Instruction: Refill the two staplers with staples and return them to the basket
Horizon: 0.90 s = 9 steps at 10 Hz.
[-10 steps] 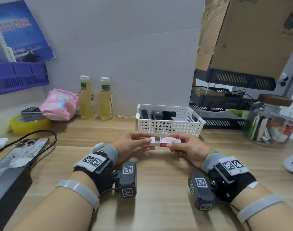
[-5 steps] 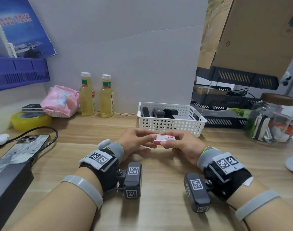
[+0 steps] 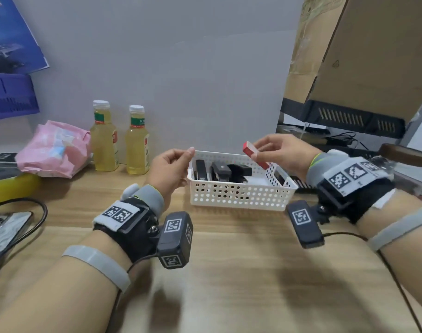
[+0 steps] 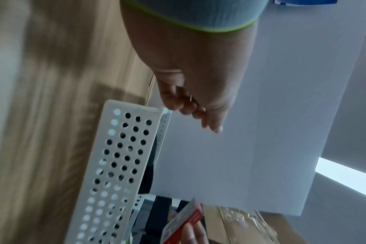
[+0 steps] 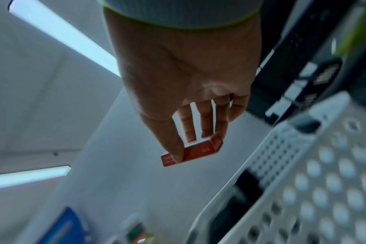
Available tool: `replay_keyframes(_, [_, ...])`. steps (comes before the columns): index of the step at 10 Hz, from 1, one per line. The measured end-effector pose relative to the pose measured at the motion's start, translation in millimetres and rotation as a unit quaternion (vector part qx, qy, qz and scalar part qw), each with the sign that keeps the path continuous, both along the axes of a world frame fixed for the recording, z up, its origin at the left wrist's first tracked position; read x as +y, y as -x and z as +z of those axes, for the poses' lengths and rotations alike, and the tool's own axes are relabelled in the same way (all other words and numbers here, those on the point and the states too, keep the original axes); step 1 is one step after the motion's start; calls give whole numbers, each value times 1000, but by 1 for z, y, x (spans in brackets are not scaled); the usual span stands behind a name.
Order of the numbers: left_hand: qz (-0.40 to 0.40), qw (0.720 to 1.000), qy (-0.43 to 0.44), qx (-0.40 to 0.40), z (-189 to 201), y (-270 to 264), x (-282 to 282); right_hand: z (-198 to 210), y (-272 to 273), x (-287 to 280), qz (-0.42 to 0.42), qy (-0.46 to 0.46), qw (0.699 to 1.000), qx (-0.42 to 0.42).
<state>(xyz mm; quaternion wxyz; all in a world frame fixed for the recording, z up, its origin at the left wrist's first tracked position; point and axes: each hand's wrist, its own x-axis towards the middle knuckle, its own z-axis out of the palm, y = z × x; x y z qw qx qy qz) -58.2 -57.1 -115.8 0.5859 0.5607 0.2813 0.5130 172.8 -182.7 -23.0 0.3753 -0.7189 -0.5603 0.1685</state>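
A small red staple box [image 3: 256, 156] is pinched in the right hand [image 3: 283, 153] between thumb and fingers [image 5: 187, 127], tilted, above the right end of the white perforated basket [image 3: 238, 197]. The left hand [image 3: 171, 168] is held just beside the basket's left wall with its fingers loosely curled; nothing is seen in its grasp. The black staplers [image 3: 220, 171] lie inside the basket, which stands on the wooden worktop [image 3: 241, 272].

The step in hand is judged to be either putting the staple box down or bringing it over the basket to begin loading. Whether the staplers are already filled cannot be told. If they are not, a stapler has to be lifted out by the free left hand and opened.

The grip on the box is shown plainly only in the right wrist view, where the thumb is laid across its red face. In the left wrist view, probably because of blur, only curled fingers near the basket rim are made out. The staplers are shown clearly in the head view alone.
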Motion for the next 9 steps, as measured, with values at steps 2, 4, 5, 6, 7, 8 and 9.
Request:
replay_keyframes(2, [64, 987, 85, 121, -21, -17, 57, 18, -39, 67, -96, 209, 924, -307])
replay_keyframes(4, [-34, 988, 128, 79, -46, -29, 68, -5, -52, 129, -58, 319, 859, -396])
replay_keyframes(5, [-64, 989, 123, 41, -50, -28, 68, -14, -61, 145, -50, 362, 831, -419])
replay_keyframes(6, [-75, 987, 144, 12, -54, -26, 73, -16, -68, 155, -59, 370, 828, -418])
replay_keyframes(7, [-91, 985, 146, -7, -54, -25, 70, -15, -73, 155, -53, 362, 840, -400])
replay_keyframes(8, [-86, 987, 135, -6, -52, -22, 62, -12, -67, 144, -62, 324, 864, -381])
replay_keyframes(9, [-71, 989, 126, -20, -52, -17, 49, -12, -58, 124, -78, 215, 909, -347])
